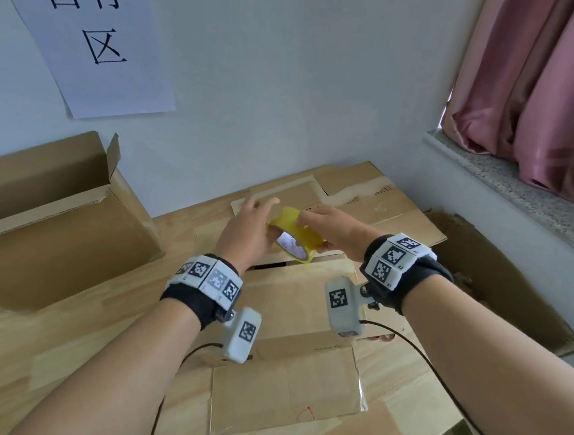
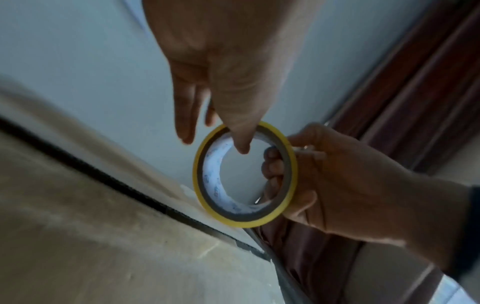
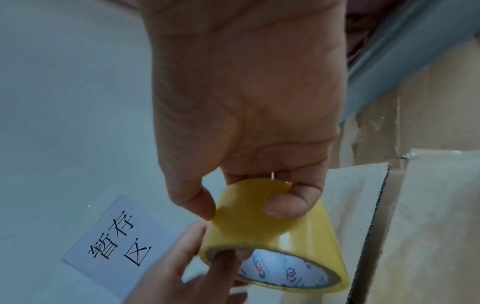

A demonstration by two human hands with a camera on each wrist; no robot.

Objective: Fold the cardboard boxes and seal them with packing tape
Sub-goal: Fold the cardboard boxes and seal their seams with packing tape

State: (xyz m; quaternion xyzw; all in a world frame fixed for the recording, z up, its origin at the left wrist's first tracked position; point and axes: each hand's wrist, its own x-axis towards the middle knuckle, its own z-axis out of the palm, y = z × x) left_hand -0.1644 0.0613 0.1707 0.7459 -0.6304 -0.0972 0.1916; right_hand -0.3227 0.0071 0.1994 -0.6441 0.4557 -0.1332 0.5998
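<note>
A yellow roll of packing tape (image 1: pixel 296 233) is held in the air between both hands, above a brown cardboard box (image 1: pixel 303 301) lying with its flaps down on the wooden table. My left hand (image 1: pixel 261 222) has its thumb inside the roll's white core (image 2: pixel 215 179) and its fingers stretched along the outside. My right hand (image 1: pixel 312 228) grips the roll's other side. In the left wrist view its fingers (image 2: pixel 272 164) curl through the core. In the right wrist view its thumb and a finger pinch the roll's outer face (image 3: pixel 272 236).
A large open cardboard box (image 1: pixel 54 226) stands at the table's left. Flattened cardboard sheets (image 1: pixel 383 197) lie at the back against the wall. Torn cardboard (image 1: pixel 500 278) leans at the right below a stone sill and pink curtain (image 1: pixel 547 83). Wrist cables trail over the table (image 1: pixel 62 354).
</note>
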